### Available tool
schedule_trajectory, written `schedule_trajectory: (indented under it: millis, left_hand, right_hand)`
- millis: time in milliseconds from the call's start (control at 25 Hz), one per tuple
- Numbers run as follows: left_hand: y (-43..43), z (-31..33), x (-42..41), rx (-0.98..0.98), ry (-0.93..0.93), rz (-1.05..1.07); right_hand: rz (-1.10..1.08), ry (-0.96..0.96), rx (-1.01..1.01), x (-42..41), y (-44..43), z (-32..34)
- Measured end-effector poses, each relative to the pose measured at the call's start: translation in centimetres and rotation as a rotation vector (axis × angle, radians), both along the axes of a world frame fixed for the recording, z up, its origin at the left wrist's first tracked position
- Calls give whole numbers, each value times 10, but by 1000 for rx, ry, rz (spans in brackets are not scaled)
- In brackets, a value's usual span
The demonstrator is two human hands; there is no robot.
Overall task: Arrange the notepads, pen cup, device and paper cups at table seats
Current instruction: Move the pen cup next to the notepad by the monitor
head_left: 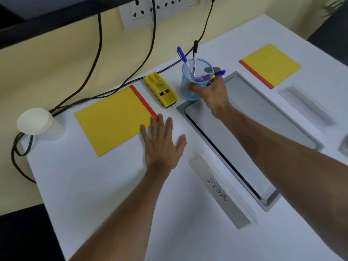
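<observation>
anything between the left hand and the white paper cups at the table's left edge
Only the yellow notepad with a red strip, lying flat between the left hand and the stack of white paper cups; the hand could probably pass over it. The right hand grips the blue mesh pen cup.

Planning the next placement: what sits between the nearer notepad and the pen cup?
In the head view, the yellow device lies between the nearer notepad and the pen cup.
</observation>
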State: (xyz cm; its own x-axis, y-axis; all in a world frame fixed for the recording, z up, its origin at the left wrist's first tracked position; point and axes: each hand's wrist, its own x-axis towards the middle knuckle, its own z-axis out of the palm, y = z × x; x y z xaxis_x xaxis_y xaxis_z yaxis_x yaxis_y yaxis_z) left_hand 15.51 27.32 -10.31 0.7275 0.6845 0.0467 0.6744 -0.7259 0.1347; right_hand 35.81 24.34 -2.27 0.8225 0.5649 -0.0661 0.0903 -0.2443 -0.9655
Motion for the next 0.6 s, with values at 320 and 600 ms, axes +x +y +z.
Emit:
schedule_trajectory:
  millis: [320, 600]
  left_hand:
    - [2, -1, 1, -14, 45, 13]
    - [2, -3, 1, -13, 44, 18]
  right_hand:
    - [13, -8, -75, 27, 62, -9]
    - [36, -34, -115, 33, 78, -16]
